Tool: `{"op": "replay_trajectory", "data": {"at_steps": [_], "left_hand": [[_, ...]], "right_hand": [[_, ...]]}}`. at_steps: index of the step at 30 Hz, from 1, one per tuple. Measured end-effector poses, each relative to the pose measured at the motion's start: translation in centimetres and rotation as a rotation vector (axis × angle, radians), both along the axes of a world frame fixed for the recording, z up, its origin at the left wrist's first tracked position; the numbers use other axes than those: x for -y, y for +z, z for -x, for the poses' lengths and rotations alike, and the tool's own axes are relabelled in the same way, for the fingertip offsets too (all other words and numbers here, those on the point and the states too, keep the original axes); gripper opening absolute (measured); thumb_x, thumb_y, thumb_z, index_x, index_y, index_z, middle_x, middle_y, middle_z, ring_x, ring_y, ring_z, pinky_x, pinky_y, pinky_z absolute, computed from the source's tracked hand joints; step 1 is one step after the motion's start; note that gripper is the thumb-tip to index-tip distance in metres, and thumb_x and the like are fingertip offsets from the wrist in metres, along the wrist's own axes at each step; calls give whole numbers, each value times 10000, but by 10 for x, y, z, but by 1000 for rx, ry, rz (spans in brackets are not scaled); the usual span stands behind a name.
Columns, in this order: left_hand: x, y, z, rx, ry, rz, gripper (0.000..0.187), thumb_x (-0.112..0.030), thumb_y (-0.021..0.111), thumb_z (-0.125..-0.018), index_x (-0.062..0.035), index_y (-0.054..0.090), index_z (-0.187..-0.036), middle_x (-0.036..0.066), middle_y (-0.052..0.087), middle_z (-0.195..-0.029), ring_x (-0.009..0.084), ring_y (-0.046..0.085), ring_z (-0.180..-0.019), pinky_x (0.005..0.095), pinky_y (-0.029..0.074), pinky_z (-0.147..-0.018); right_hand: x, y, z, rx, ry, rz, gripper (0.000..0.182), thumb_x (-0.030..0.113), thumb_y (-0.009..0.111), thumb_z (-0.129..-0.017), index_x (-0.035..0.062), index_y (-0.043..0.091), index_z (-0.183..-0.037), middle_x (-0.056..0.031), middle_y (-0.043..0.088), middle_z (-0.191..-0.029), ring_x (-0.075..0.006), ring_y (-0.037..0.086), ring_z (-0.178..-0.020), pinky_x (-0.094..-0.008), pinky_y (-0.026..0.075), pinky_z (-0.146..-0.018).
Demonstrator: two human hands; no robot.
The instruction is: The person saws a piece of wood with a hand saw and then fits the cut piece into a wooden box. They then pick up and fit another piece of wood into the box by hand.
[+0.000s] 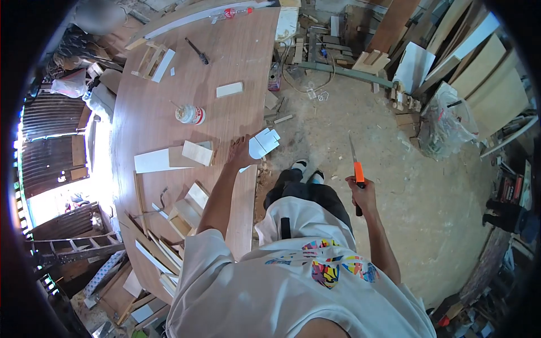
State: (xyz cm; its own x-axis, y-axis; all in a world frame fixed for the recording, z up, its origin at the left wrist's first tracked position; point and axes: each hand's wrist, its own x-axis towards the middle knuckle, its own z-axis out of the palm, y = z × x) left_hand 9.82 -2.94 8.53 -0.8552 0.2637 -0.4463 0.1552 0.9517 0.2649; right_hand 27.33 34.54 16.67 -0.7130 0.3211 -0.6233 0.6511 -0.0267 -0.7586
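Note:
My left hand (239,151) lies on the wooden table at its right edge, fingers spread, beside a white cut piece (264,143) that juts out past the edge. Whether the hand presses on that piece is unclear. Over the floor to the right, my right hand (363,193) is wrapped round the handle of an orange and black saw (358,173), its narrow blade pointing up and away. A white block (229,89) and a jar (190,114) with a stick in it stand farther up the table. Left of my left hand, a small board (197,152) rests on other boards.
The table (225,50) also bears a dark screwdriver-like tool (197,51), a small wooden frame (153,63), a plastic bottle (232,12) and several wood strips. A clear bag (445,127) and leaning boards (496,84) stand at the right. Wood scraps lie at the back.

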Motion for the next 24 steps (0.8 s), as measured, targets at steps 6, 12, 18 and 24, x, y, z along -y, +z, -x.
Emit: {"op": "replay_trajectory", "data": {"at_steps": [6, 12, 18, 24], "left_hand": [[12, -20, 14, -124, -132, -155, 813, -262, 856, -452, -61, 545, -1176, 120, 491, -1184, 340, 449, -1139, 449, 362, -1000], [12, -48, 28, -164, -179, -262, 848, -225, 839, -483, -101, 508, -1253, 127, 445, -1225, 349, 406, -1166, 450, 332, -1032], [8, -57, 28, -291, -125, -417, 650, -194, 759, -612, -83, 503, -1199, 137, 453, -1198, 347, 398, -1171, 473, 300, -1018], [3, -63, 34, -388, -26, -359, 306, -181, 640, -770, -62, 569, -1044, 127, 501, -1099, 332, 445, -1081, 478, 318, -958]], "right_hand": [[-4, -36, -4, 74, 198, -63, 97, 120, 604, -876, 24, 593, -876, 28, 448, -528, -71, 412, -368, -260, 329, -342], [37, -48, -17, -215, 162, -278, 187, 125, 631, -849, 13, 564, -983, -16, 493, -582, -99, 485, -438, -275, 379, -400], [99, 7, 5, -197, 37, -134, 195, 110, 638, -848, 25, 505, -963, -31, 523, -657, -132, 497, -579, -288, 401, -528], [160, 64, 14, -379, 84, -221, 164, 42, 604, -835, 27, 483, -945, -107, 489, -610, -158, 515, -543, -313, 419, -526]]}}
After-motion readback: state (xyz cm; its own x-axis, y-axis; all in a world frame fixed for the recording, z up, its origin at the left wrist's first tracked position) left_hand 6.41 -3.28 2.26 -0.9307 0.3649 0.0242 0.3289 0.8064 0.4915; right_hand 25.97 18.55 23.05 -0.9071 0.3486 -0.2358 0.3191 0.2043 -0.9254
